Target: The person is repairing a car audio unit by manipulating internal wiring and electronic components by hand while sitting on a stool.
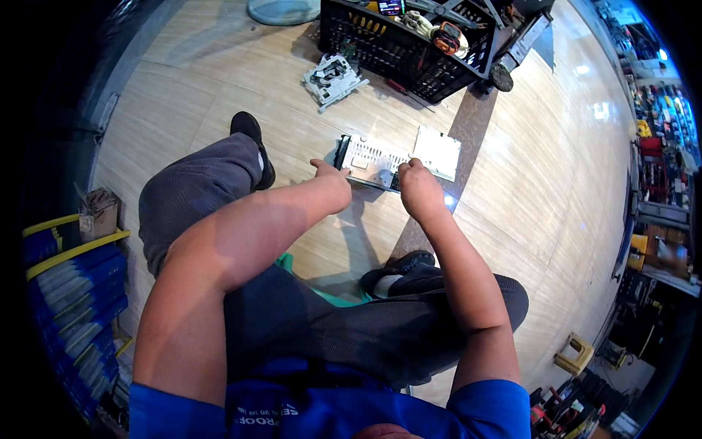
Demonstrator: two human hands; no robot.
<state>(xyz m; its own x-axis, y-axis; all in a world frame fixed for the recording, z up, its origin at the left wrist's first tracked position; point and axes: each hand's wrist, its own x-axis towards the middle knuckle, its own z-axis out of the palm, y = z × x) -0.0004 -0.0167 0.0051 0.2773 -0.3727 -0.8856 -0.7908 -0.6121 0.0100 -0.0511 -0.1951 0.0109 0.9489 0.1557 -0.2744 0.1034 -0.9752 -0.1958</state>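
Note:
On the tiled floor in front of me lies a flat, slotted metal electronics unit (371,157) with a black front at its left end. It looks like a car stereo chassis. My left hand (333,184) is at its near left corner, one finger stretched out to the left and another touching the casing. My right hand (415,179) is closed over the unit's right end, fingertips pressed together. Whatever they pinch is hidden. Just beyond that hand rests a pale perforated metal cover plate (439,150).
Farther off lies a whitish metal frame mechanism (333,80). Behind it stands a black plastic crate (380,47) holding tools and an orange meter (446,38). A red-handled screwdriver (397,87) is beside the crate. Blue boxes (80,285) are stacked at left; crowded shelves (658,139) line the right.

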